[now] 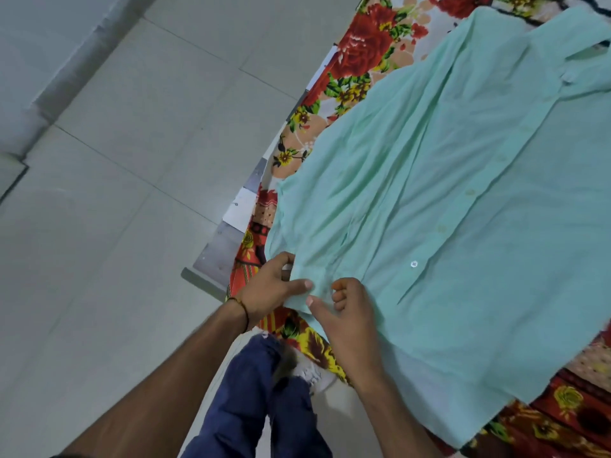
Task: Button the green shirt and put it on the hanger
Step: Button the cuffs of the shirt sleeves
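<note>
The pale green shirt (463, 200) lies spread flat on a flowered bedsheet, collar at the upper right, hem toward me. One white button (414, 264) shows on the placket near the hem. My left hand (272, 287) pinches the sleeve cuff at the shirt's near left corner. Just beside it, my right hand (347, 312) pinches the same cuff fabric with curled fingers and thumb. A black hanger hook (595, 8) peeks out past the collar at the top right.
The flowered bedsheet (357, 54) covers a bed whose edge runs diagonally from top centre to bottom centre. Grey tiled floor (132, 160) fills the left. My blue trouser leg (258, 391) and a white shoe (314, 375) stand by the bed edge.
</note>
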